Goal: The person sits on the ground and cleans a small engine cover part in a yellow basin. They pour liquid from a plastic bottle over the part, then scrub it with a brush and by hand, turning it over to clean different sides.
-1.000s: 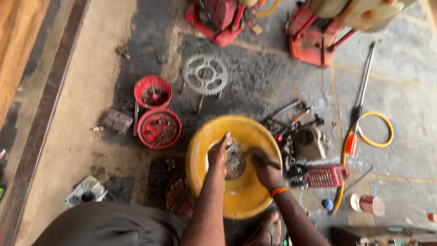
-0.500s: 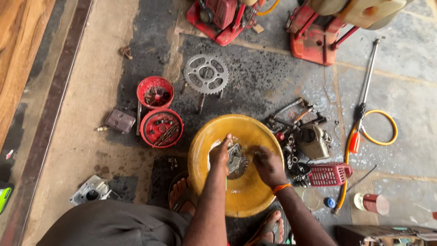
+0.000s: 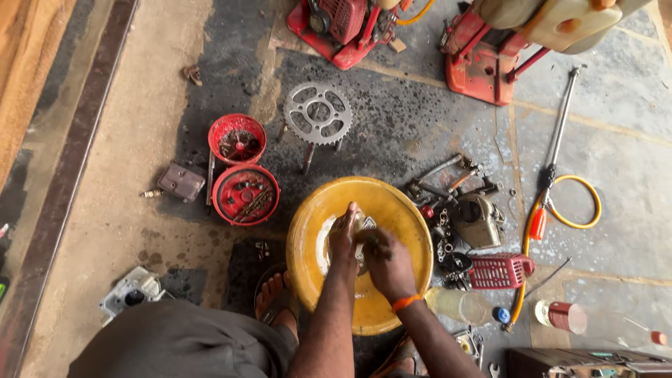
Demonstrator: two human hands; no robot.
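down low, both hands' grip clamped on a metal part inside the yellow basin

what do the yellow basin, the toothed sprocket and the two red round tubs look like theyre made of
Yellow basin: likely plastic, a smooth, evenly coloured wall with a dull, grimy sheen. Toothed sprocket: metal, bare grey with cut-out holes and crisp teeth. Two red round tubs: probably plastic or painted metal, uncertain; thin red rims, dirty inside. Both hands, left hand and right hand, are inside the basin.
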